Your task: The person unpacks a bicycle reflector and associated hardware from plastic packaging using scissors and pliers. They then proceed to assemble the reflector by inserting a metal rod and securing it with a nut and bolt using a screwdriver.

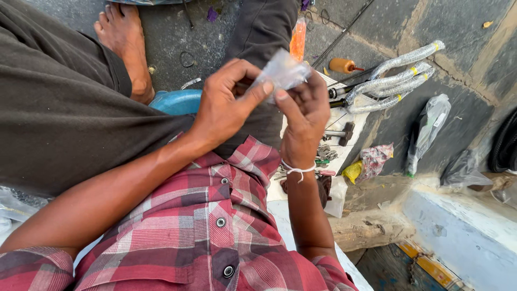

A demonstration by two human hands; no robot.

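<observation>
A small clear plastic packet (pixel 284 71) is held up in front of me by both hands. My left hand (pixel 226 102) pinches its left edge between thumb and fingers. My right hand (pixel 306 110) grips its lower right side, a white string tied around that wrist. What is inside the packet cannot be made out. Below the hands are my dark trousers and red checked shirt.
Wrapped silver bent tubes (pixel 396 78), a small hammer (pixel 342 132), loose metal parts (pixel 326 153) and an orange-handled tool (pixel 343 66) lie on a white sheet on the stone floor. Plastic bags (pixel 428 129) lie to the right. A bare foot (pixel 125 37) and a blue stool edge (pixel 177 101) are at left.
</observation>
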